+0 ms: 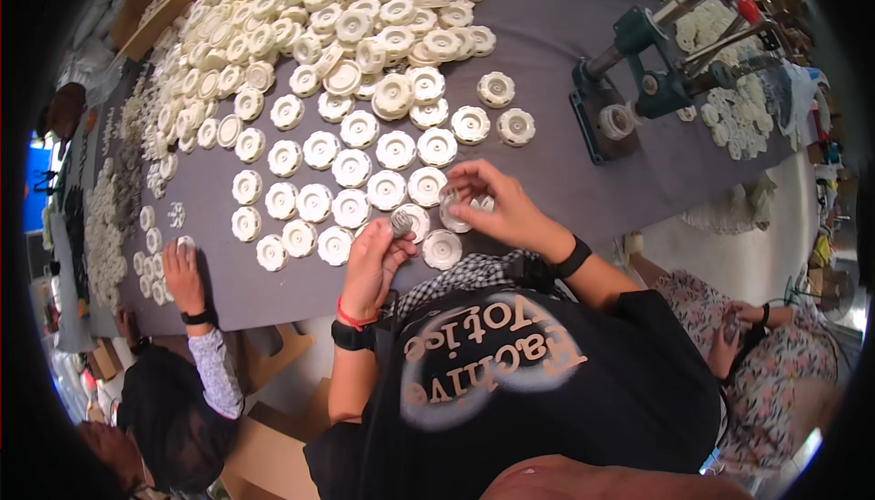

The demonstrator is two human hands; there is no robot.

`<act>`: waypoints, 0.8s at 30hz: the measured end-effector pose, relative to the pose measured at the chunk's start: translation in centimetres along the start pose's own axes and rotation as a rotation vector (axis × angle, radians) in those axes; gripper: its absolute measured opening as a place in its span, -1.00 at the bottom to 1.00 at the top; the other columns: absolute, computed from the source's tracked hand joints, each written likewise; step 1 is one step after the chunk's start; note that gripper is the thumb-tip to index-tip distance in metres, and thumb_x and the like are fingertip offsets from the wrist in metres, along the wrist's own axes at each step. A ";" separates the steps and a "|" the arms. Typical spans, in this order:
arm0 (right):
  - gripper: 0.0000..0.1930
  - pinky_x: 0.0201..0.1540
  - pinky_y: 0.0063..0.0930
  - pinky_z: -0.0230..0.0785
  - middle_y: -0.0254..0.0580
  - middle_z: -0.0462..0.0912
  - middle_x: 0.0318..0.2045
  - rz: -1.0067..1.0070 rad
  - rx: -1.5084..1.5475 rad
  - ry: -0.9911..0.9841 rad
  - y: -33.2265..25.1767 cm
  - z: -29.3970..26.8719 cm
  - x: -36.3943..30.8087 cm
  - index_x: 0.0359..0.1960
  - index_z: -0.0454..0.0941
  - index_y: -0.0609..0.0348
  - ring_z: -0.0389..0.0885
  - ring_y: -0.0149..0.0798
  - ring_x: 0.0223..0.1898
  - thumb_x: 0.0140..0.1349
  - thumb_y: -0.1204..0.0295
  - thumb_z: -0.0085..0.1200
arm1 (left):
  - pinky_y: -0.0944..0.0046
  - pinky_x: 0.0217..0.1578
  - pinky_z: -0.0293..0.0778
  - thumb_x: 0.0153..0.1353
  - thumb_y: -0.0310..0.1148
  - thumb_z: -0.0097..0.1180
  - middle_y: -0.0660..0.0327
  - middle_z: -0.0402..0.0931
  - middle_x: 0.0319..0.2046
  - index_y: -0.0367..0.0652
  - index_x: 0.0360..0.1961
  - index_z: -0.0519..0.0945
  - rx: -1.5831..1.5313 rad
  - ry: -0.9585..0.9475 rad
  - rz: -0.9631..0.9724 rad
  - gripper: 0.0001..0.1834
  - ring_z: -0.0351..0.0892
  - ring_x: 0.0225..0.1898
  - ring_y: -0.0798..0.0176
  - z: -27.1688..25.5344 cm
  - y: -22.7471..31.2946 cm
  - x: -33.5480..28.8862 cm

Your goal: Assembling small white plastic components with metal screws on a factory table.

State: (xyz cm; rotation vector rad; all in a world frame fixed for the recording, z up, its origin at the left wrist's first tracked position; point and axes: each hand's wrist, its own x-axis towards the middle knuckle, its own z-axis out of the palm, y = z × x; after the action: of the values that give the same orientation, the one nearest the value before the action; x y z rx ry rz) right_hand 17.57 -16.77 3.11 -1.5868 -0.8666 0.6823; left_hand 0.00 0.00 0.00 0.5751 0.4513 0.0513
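My left hand [372,263] is closed, with a small grey ridged metal piece [401,222], like a coil or a stack of rings, between thumb and fingers. To its right, my right hand [499,207] bends its fingers and thumb over a white scalloped disc [455,219]; whatever lies between the fingertips is too small and blurred to name. Rows of similar round white discs [386,189], each with a raised centre, lie on the grey tabletop beyond both hands. Another white disc [442,249] sits close to the table's near edge, between my hands.
A big heap of white discs [273,26] covers the far left. On the right stands a green hand press [629,81] with a red-knobbed lever. At the left, a co-worker's hand [185,277] rests by small white parts [150,268]. Another person [747,354] sits at the right.
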 end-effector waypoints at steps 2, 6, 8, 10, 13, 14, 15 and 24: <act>-0.75 -0.32 -0.56 0.40 -0.26 0.60 -0.46 0.080 -0.292 0.189 1.3 -1.2 1.3 -0.27 0.52 0.22 0.54 -0.47 -0.44 0.07 0.37 0.25 | 0.39 -0.18 0.46 0.23 -0.49 0.06 0.15 0.52 -0.26 -0.29 -0.08 0.43 0.272 0.109 0.067 -0.76 0.53 -0.29 0.37 0.0 -0.1 0.0; -0.72 -0.31 -0.30 0.41 -0.14 0.54 -0.41 -0.077 -0.666 0.320 4.8 -3.2 3.9 -0.31 0.52 0.25 0.54 -0.15 -0.37 0.01 0.34 0.25 | 0.44 -0.23 0.47 0.14 -0.55 0.15 0.21 0.53 -0.30 -0.31 -0.05 0.41 0.460 0.114 0.215 -0.66 0.51 -0.31 0.43 1.0 -0.9 0.6; -0.74 -0.28 -0.21 0.39 -0.11 0.51 -0.36 -0.189 -0.904 0.337 5.7 -3.3 5.3 -0.34 0.52 0.23 0.51 -0.08 -0.29 -0.01 0.33 0.23 | 0.46 -0.22 0.44 0.12 -0.58 0.16 0.24 0.50 -0.32 -0.33 -0.05 0.42 0.486 0.120 0.232 -0.65 0.49 -0.31 0.45 1.8 -0.3 0.6; -0.75 -0.27 -0.21 0.39 -0.11 0.51 -0.36 -0.117 -1.009 0.308 6.4 -3.9 6.5 -0.35 0.52 0.22 0.51 -0.09 -0.28 0.00 0.34 0.22 | 0.47 -0.22 0.42 0.09 -0.61 0.18 0.27 0.48 -0.35 -0.34 -0.05 0.43 0.514 0.136 0.245 -0.63 0.47 -0.31 0.47 2.5 -0.1 0.4; -0.73 -0.29 -0.24 0.41 -0.09 0.50 -0.34 -0.095 -1.083 0.303 5.1 -3.2 6.7 -0.25 0.51 0.23 0.53 -0.06 -0.27 0.05 0.36 0.19 | 0.48 -0.23 0.41 0.06 -0.61 0.21 0.27 0.49 -0.36 -0.34 -0.06 0.48 0.624 0.164 0.306 -0.63 0.46 -0.33 0.47 2.9 0.0 0.7; -0.71 -0.29 -0.30 0.42 -0.08 0.53 -0.33 -0.143 -0.851 0.281 4.3 -2.2 6.3 -0.21 0.52 0.24 0.54 -0.10 -0.29 0.08 0.33 0.18 | 0.47 -0.23 0.41 0.04 -0.61 0.22 0.27 0.50 -0.38 -0.33 -0.08 0.50 0.725 0.187 0.367 -0.64 0.47 -0.33 0.46 3.1 -0.1 0.8; -0.69 -0.30 -0.36 0.42 -0.06 0.55 -0.33 -0.183 -0.622 0.259 2.9 -1.3 5.7 -0.18 0.52 0.25 0.56 -0.13 -0.31 0.11 0.31 0.17 | 0.46 -0.23 0.41 0.03 -0.60 0.23 0.26 0.51 -0.39 -0.33 -0.10 0.53 0.824 0.206 0.426 -0.65 0.47 -0.34 0.45 3.2 -0.2 0.9; -0.77 -0.34 -0.64 0.37 -0.36 0.57 -0.41 0.300 0.331 -0.254 -0.5 0.8 2.0 -0.16 0.50 0.28 0.49 -0.56 -0.40 0.27 0.37 0.07 | 0.41 -0.20 0.44 0.14 -0.47 0.18 0.16 0.58 -0.28 -0.36 -0.03 0.51 1.009 0.112 0.443 -0.65 0.53 -0.27 0.39 3.0 -0.6 1.5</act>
State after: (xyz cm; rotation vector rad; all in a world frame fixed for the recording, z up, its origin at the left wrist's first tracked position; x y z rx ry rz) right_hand 17.99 -14.66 3.51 -1.3580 -0.6579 1.1980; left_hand 2.58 -1.78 1.38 1.6674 0.4336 0.2898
